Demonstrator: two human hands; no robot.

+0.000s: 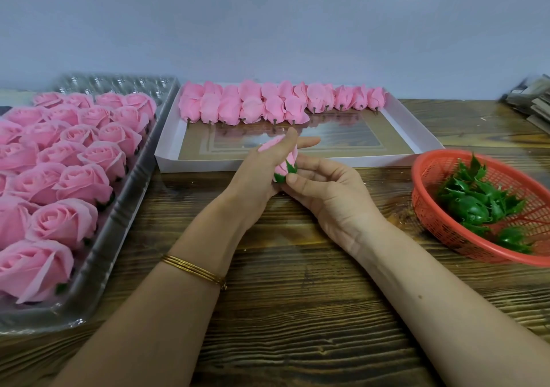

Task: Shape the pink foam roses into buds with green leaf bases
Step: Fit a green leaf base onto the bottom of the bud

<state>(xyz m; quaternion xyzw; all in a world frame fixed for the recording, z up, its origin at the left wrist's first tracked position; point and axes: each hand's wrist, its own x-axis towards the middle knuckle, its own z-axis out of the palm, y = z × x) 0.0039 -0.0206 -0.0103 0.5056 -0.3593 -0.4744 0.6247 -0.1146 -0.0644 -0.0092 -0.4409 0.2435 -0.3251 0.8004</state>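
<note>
At table centre, the left hand (262,175) clasps a pink rose bud (282,164) while right hand (324,190) fingertips pinch its green leaf base (291,168); spare leaves (476,205) at 3 o'clock, open roses (77,181) at 9 o'clock.

One view only, worn on the person's head. It faces forward and down over the tabletop (297,312) toward the wall (268,29) at the far edge. Wide-angle and close: both forearms (166,297) enter from the bottom edge; left hand (256,175) and right hand (324,196) hold a rose bud (281,168) near frame centre.
</note>
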